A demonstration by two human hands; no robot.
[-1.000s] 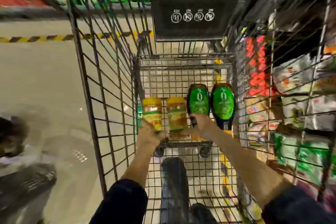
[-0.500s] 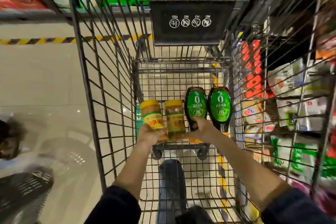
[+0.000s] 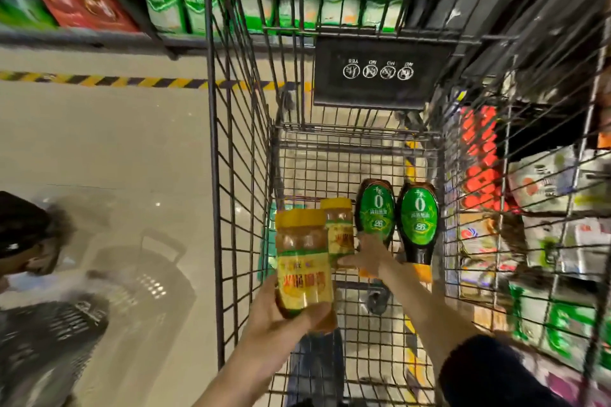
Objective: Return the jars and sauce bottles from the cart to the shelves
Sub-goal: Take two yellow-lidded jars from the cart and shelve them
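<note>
My left hand (image 3: 281, 324) grips a yellow-lidded jar (image 3: 304, 261) by its base and holds it raised above the floor of the wire cart (image 3: 231, 208). A second yellow-lidded jar (image 3: 339, 228) lies on the cart floor, and my right hand (image 3: 367, 256) grips its lower end. Right of that jar lie two dark sauce bottles with green labels, one (image 3: 377, 211) beside my right hand and the other (image 3: 418, 220) against the cart's right wall.
The cart's folded black child-seat flap (image 3: 380, 73) stands at the far end. Shelves with green and red packs (image 3: 172, 0) run along the back, and packaged goods (image 3: 545, 208) fill the shelves on the right. A black shopping basket (image 3: 49, 340) and another person (image 3: 26, 235) are at the left on the tiled floor.
My left hand has lifted its jar up and toward me, off the cart floor. My right hand stays low on the second jar. The view has shifted closer to the cart.
</note>
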